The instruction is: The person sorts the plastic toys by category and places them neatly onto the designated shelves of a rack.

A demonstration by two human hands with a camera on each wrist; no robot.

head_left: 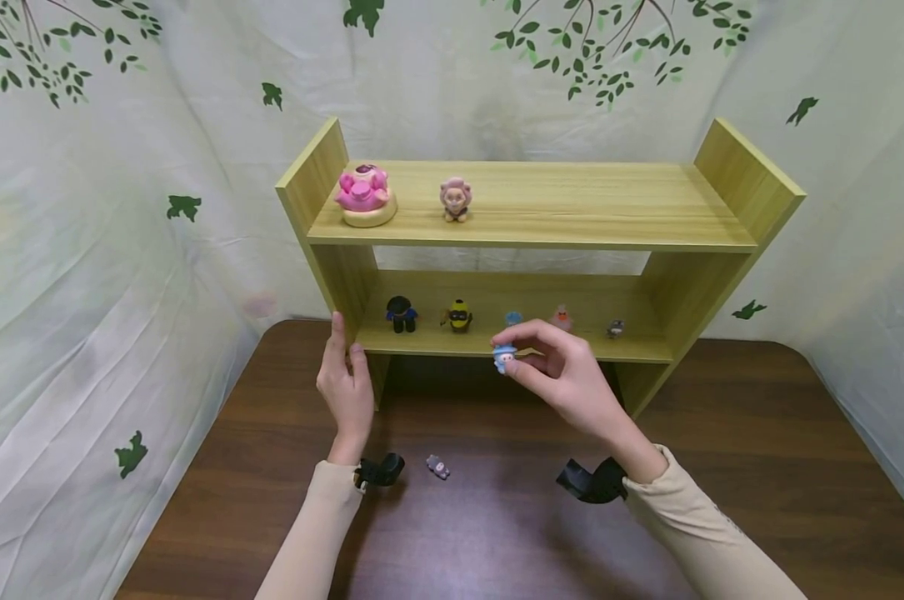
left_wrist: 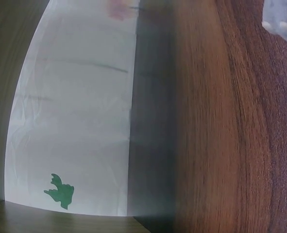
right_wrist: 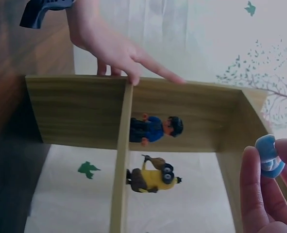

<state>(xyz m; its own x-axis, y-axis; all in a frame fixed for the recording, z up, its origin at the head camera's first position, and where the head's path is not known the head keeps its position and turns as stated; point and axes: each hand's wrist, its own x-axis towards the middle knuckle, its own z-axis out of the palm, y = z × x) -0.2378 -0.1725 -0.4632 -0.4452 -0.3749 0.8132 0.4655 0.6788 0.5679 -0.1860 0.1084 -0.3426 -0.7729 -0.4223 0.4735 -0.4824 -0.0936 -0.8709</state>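
Observation:
My right hand pinches a small figurine with a light blue hat between thumb and fingers, in front of the middle shelf board. In the right wrist view the figurine is partly covered by the fingertips. My left hand rests against the front edge of the wooden shelf's left side panel, index finger straight along it and thumb at the board. On the table, between the forearms, lies a small grey figurine; part of this grey figurine shows in the left wrist view's corner.
On the middle board stand a dark-capped figure, a yellow minion, a blue item, a pink figure and a small grey figure. The top board bears a pink bear figure and a pink-hooded figure.

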